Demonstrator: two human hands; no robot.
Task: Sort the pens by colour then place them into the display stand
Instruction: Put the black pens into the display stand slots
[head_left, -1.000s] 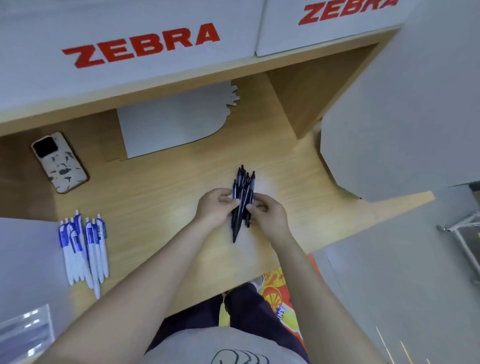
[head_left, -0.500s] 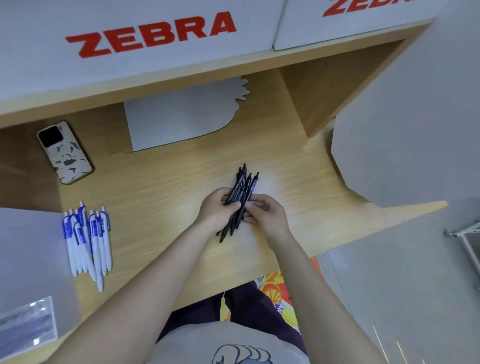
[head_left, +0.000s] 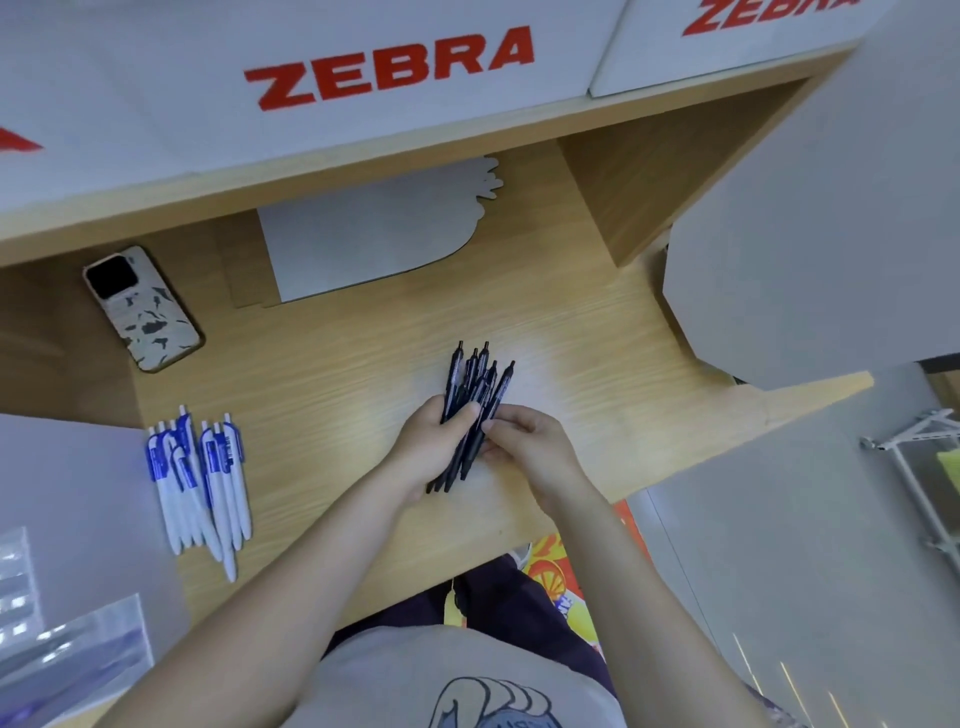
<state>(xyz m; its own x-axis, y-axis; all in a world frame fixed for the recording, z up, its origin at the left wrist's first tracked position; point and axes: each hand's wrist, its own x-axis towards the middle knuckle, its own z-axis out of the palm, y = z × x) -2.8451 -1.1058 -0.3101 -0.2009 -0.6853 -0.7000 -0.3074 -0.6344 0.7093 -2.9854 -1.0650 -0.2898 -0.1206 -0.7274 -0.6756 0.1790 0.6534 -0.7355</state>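
Observation:
A bundle of several black pens (head_left: 475, 379) is held over the middle of the wooden desk (head_left: 332, 395), tips pointing away from me. My left hand (head_left: 434, 449) grips the bundle from the left, thumb across the barrels. My right hand (head_left: 530, 447) pinches the bundle from the right side. Several white pens with blue clips (head_left: 200, 478) lie in a loose row at the desk's left. A clear acrylic display stand (head_left: 67, 654) shows at the lower left corner, partly cut off by the frame edge.
A phone in a patterned case (head_left: 143, 309) lies face down at the back left. A grey cut-out card (head_left: 374, 234) lies under the shelf. White boxes marked ZEBRA (head_left: 395, 67) stand on the shelf above. A grey panel (head_left: 810, 260) stands at the right.
The black pens have been gathered and tilted between both hands, the left hand now wrapping more of the bundle. The view has shifted slightly.

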